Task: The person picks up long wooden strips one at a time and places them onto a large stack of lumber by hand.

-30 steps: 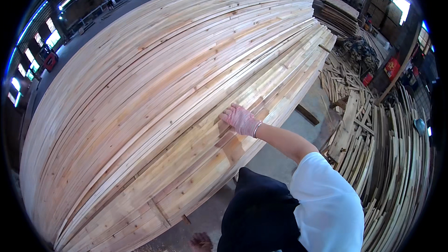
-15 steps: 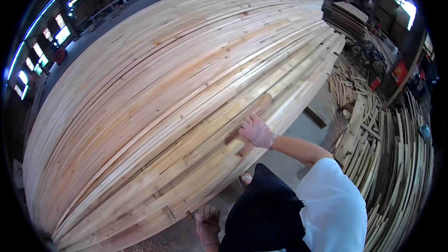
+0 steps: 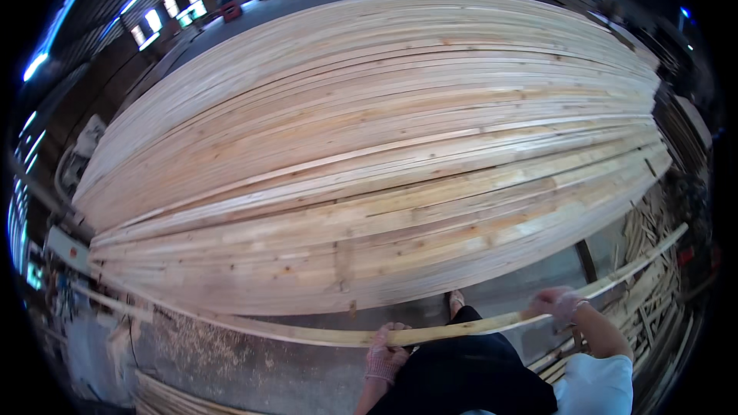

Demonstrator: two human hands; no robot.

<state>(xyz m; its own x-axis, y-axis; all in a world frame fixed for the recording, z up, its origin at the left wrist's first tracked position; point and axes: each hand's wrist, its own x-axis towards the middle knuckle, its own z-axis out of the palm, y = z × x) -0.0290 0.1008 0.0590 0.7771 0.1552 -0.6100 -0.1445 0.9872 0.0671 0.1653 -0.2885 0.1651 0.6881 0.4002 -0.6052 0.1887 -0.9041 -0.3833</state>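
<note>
A long, pale wooden strip (image 3: 453, 330) runs across the front of my body, off the near side of a broad bed of wooden boards (image 3: 369, 207). My left hand (image 3: 386, 353), in a light knit glove, is closed round the strip near its middle. Farther right, my right hand (image 3: 556, 304), gloved too, grips the same strip from above, its fingers partly hidden. Beyond this hand the strip's right end rises over the scrap wood. Its left part reaches back toward the bed's near left corner.
Heaped wood offcuts (image 3: 646, 292) lie on the floor at the right. Sawdust (image 3: 207, 346) covers the floor at the lower left, near more long strips (image 3: 177, 397). A pale machine box (image 3: 69, 250) stands at the left. My foot (image 3: 457, 300) is by the bed's near edge.
My right hand has left the top of the boards and now holds the long strip, with my left hand also closed on it. My view has turned, so the bed lies more level.
</note>
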